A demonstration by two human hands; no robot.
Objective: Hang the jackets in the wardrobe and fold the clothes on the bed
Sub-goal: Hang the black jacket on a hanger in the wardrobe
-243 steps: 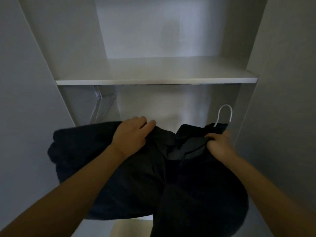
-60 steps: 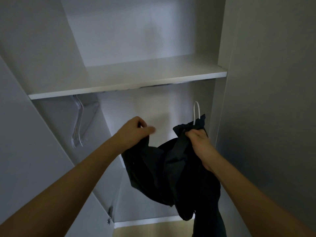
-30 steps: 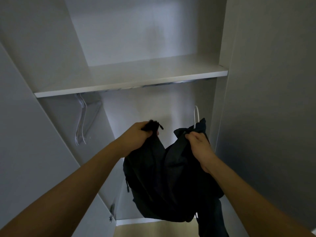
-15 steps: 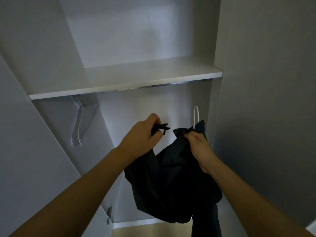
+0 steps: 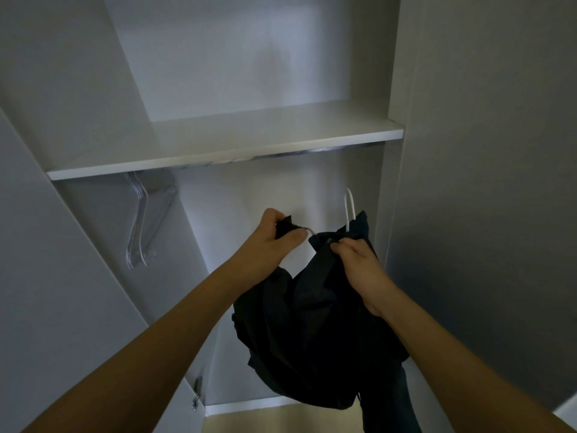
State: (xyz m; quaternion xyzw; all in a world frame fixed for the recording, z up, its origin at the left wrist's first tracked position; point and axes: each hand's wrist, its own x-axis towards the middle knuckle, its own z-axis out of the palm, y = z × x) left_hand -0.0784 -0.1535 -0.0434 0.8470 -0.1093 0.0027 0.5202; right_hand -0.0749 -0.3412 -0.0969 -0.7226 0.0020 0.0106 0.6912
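Observation:
A dark jacket (image 5: 312,332) hangs bunched in front of the open wardrobe, below the shelf. My left hand (image 5: 274,239) grips a dark edge of the jacket near its top, with a thin cord sticking out past the fingers. My right hand (image 5: 356,264) grips the jacket's collar area together with a white hanger (image 5: 349,210), whose hook stands up above the fabric. The hanger's arms are hidden inside the jacket.
A white wardrobe shelf (image 5: 224,154) spans the cabinet above my hands, with a metal rail (image 5: 281,155) just under it. Clear plastic hangers (image 5: 139,223) hang from the rail at the left. An open door (image 5: 56,276) stands left; a grey panel (image 5: 484,182) stands right.
My left hand has taken hold of the jacket's edge and lifted it up beside the hanger hook. My right hand has kept its grip on jacket and hanger.

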